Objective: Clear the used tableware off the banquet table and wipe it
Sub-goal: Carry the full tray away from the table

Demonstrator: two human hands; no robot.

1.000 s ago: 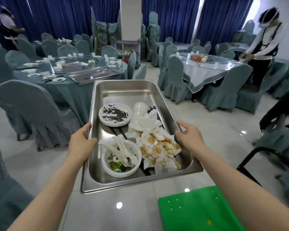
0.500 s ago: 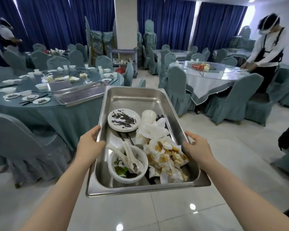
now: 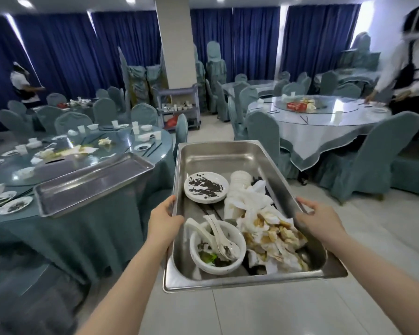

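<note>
a: our left hand (image 3: 164,220) and right hand (image 3: 317,221) each grip a long rim of the deep steel pan (image 3: 215,153), carried above the floor with a dirty white bowl (image 3: 217,247), saucer (image 3: 206,187) and crumpled napkins (image 3: 271,235) inside.

b: since a second ago we've swung up beside the teal round banquet table (image 3: 78,163); the green stool is gone.

a: so more loading is likely. the flat steel tray (image 3: 92,182) juts off the table edge beside us, and covered chairs (image 3: 182,131) crowd the gap ahead.
</note>
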